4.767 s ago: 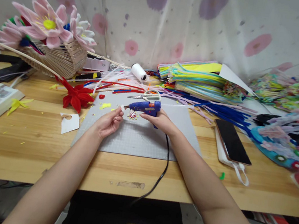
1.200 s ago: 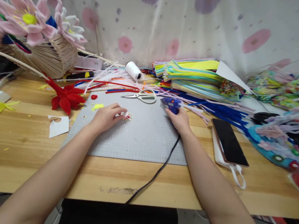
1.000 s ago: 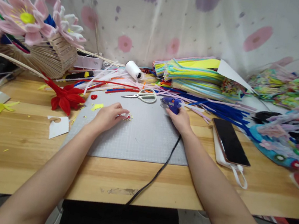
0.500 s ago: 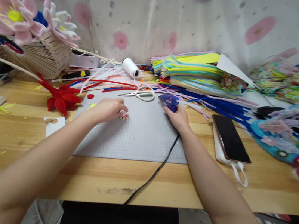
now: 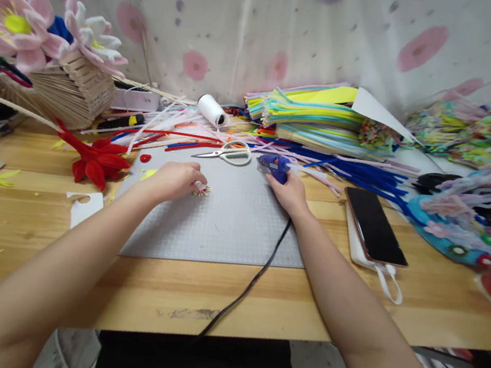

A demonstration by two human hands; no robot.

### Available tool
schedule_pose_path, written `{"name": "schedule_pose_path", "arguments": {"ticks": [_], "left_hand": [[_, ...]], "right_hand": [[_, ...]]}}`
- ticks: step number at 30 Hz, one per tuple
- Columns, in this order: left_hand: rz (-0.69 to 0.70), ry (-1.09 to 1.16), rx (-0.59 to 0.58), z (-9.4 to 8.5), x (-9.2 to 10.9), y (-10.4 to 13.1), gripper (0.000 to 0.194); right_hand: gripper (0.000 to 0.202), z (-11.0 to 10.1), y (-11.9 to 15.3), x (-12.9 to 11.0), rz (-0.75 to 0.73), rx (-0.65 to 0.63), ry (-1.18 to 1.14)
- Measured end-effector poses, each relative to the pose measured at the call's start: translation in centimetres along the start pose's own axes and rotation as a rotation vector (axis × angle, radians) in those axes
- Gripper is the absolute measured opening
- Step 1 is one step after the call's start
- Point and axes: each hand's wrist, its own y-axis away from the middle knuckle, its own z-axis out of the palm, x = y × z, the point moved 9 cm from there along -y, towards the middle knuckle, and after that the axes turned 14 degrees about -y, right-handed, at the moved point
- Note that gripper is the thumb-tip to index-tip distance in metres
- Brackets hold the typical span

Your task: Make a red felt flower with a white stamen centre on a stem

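Note:
My left hand (image 5: pixel 183 180) is closed over the grey cutting mat (image 5: pixel 218 236), its fingertips pinching a small tuft of stamens (image 5: pixel 203 190) with pale tips and a reddish middle. On the mat's right side, my right hand (image 5: pixel 290 190) is wrapped round a blue glue gun (image 5: pixel 275 166), whose nozzle end points left. A black cord (image 5: pixel 253 281) runs from below that hand to the table's front edge. Scissors (image 5: pixel 227 152) lie at the mat's back edge between the hands. A small red piece (image 5: pixel 145 158) sits near the mat's back left corner.
A red flower (image 5: pixel 99 161) on a long stem lies left of the mat. Pink flowers (image 5: pixel 17 23) stand behind it. Bundled pipe cleaners (image 5: pixel 321 118) and a white thread spool (image 5: pixel 211 110) are at the back. A phone (image 5: pixel 376 226) lies on the right.
The whole view has shifted slightly, so most things appear a little further left. Both hands keep their hold, with hardly any movement over the mat.

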Motion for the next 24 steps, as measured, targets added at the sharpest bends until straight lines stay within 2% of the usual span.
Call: {"name": "schedule_pose_path", "arguments": {"ticks": [18, 21, 24], "left_hand": [[0.002, 0.040, 0.010, 0.7, -0.1, -0.2, 0.029], [-0.003, 0.057, 0.011, 0.9, -0.2, -0.1, 0.028], [-0.017, 0.076, 0.020, 1.1, -0.4, 0.0, 0.028]], "right_hand": [[0.043, 0.1, 0.0, -0.4, 0.028, -0.021, -0.009], [0.041, -1.1, 0.4, -1.8, -0.020, -0.041, 0.086], [0.037, -3.2, 1.6, -4.0, -0.070, -0.078, 0.334]]}}
